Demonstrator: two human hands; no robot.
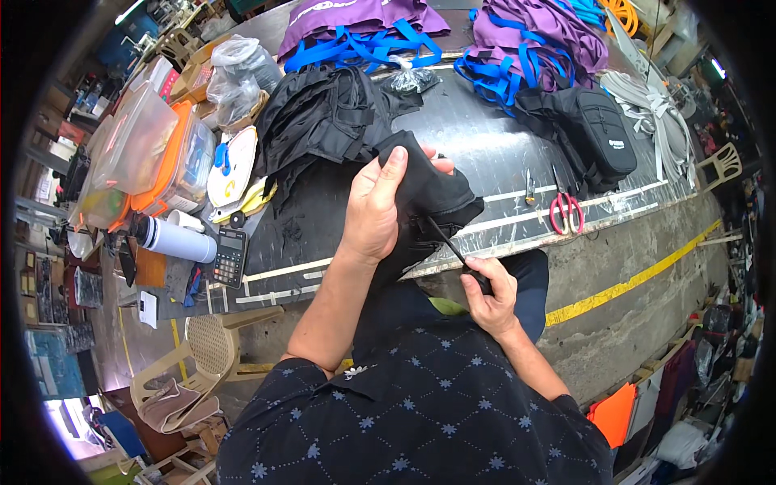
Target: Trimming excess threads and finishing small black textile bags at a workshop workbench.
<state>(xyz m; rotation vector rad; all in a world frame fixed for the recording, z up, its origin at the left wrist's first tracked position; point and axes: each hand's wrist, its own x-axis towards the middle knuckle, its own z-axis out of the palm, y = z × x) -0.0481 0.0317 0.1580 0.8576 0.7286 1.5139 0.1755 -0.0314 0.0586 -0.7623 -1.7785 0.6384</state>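
Note:
Near the table's front edge, my left hand (376,206) is closed on a black fabric bag (432,182), its thumb on the near side and fingertips showing behind the cloth. A thin black strap (447,241) runs taut from the bag to my right hand (495,301). Thumb and fingers there are pinched round the strap's end, where a dark piece shows whose kind I cannot make out. Beyond my left hand lies a heap of black bags (323,121). To the right are red-handled scissors (566,213) and a small cutter knife (529,186).
Purple bags (533,48) with blue straps lie at the back. A black pouch (602,133) and white webbing (651,121) sit at right. At left are plastic boxes (174,158), a flask (179,240) and a calculator (231,257). A plastic chair (212,347) stands near left.

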